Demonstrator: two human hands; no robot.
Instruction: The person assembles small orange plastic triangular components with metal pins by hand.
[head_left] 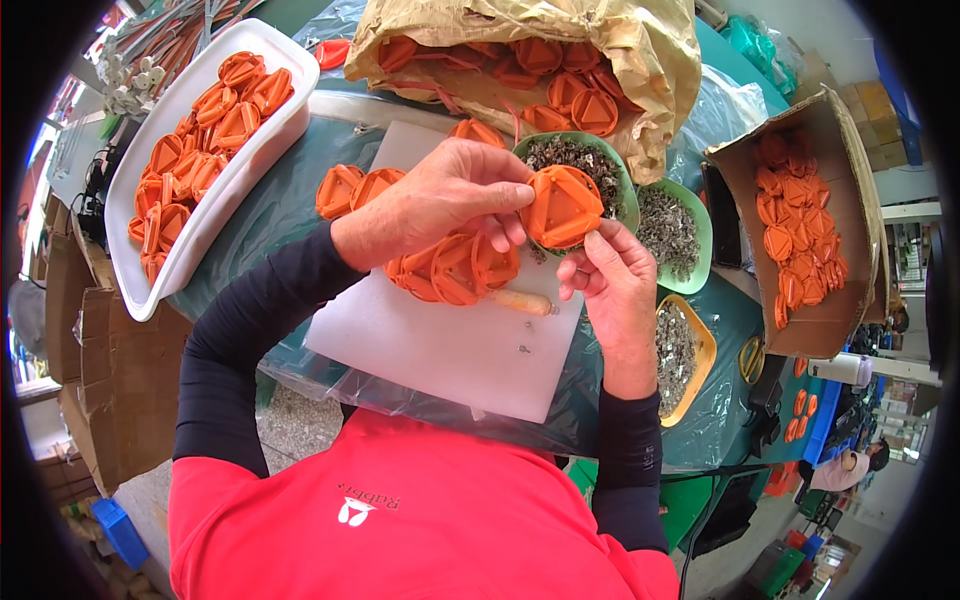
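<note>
A round orange plastic part with a raised triangle [562, 207] is held up over the white board [430, 355]. My left hand [455, 195] pinches its left edge between thumb and fingers. At its lower right edge, my right hand [612, 268] grips it with thumb and fingertips closed; whether something small is also in those fingers, I cannot tell. Several more orange parts [450, 270] lie below my left hand on the board. Beside them rests a tool with a pale yellowish handle [522, 301]. Small metal pieces [525, 349] lie nearer to me.
Green bowls [703, 225] and a yellow tray [703, 360] of small metal pieces stand right of the board. Orange parts fill a white tub [132, 285] at left, a brown paper sack [660, 60] at the back and a cardboard box [850, 210] at right. Another person [845, 470] is far right.
</note>
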